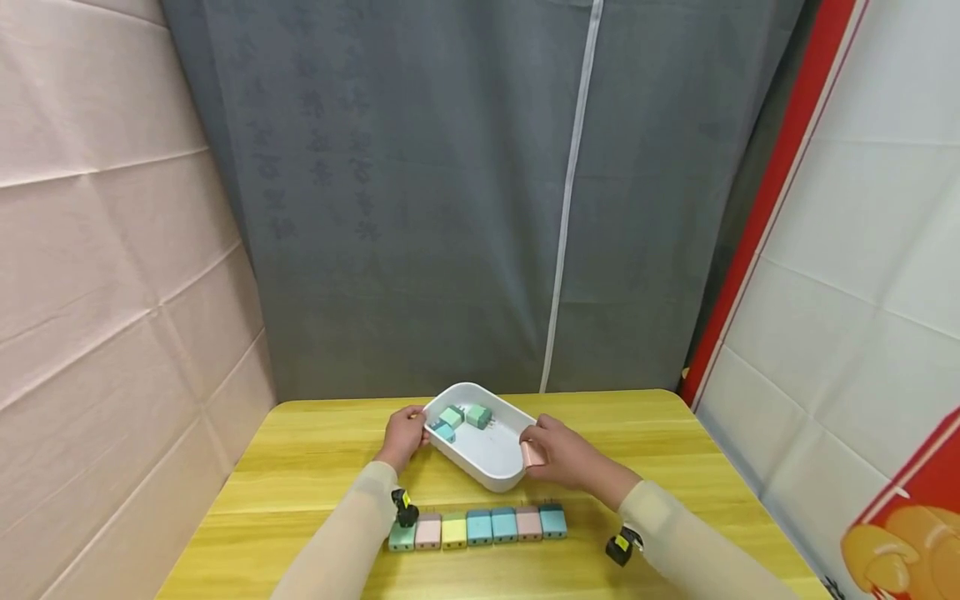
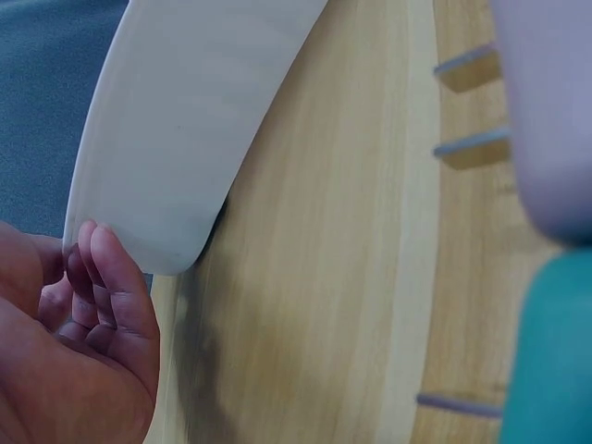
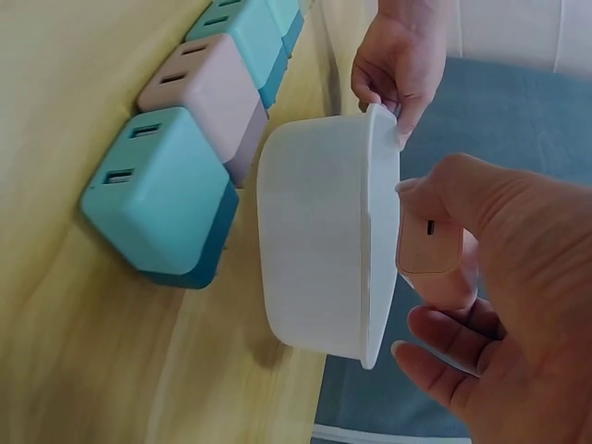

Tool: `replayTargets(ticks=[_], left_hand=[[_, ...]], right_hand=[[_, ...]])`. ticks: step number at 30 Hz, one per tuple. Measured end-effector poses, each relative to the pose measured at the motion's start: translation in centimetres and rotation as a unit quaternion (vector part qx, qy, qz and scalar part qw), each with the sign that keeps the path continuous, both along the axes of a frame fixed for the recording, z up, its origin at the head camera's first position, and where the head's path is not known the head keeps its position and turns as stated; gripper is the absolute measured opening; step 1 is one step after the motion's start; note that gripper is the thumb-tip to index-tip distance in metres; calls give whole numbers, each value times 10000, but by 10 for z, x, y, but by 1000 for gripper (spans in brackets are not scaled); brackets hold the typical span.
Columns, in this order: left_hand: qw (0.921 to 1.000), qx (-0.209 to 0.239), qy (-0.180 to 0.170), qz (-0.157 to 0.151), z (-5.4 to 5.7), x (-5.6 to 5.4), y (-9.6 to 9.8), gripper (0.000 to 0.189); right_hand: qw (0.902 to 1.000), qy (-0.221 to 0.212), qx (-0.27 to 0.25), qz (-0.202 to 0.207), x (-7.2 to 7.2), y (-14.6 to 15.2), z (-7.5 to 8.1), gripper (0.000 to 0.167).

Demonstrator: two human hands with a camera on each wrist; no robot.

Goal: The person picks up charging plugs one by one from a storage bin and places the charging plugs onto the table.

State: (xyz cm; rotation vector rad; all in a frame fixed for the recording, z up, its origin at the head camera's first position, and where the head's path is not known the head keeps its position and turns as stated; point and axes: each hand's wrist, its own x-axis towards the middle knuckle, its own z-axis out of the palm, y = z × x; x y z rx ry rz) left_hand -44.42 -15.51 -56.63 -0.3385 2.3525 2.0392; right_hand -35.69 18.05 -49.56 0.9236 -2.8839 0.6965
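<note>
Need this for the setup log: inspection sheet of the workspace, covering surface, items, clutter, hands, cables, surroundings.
Surface: yellow wood-grain table
Items: white tub with three chargers visible inside; row of seven chargers on the near side; pink charger at the tub's rim
Clutter: nothing seen
Hands: left hand grips the tub's rim; right hand holds the pink charger
Cables: none seen on the table
Surroundings: grey curtain behind; pale sheets at both sides

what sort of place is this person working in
Probably a small makeshift booth rather than an ordinary room: a dark grey cloth curtain hangs behind, creased pale sheets flank it, and a yellow wood-grain table stands between, bearing a row of pastel, block-shaped plastic chargers.
</note>
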Motion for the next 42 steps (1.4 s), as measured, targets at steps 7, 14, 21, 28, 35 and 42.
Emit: replayTargets(ticks=[7,14,21,28,35,42], left_hand=[[10000,37,-9,-1,2,1,1,38],[10000,27,-37,30,2,0,1,37],[10000,37,-57,26,0,-3,1,37],[10000,14,-50,27,-1,-4,0,37],[10000,7,-20,-15,-1,-1,-1,38],[10000,-8,-65,29,0,-1,1,38]], right_hand=[[9999,-114,-76,-69,14,15,0,42],[9993,-324,-85,-161,25,31,-3,43],[9983,-542,52,-222,34,44,-6,41],[9959,-867,119,-236,37,51,-11,39],[9957,-911,57,-132,42,55,-15,39],[9925,-1198,99,-214,44,58,-20,39]])
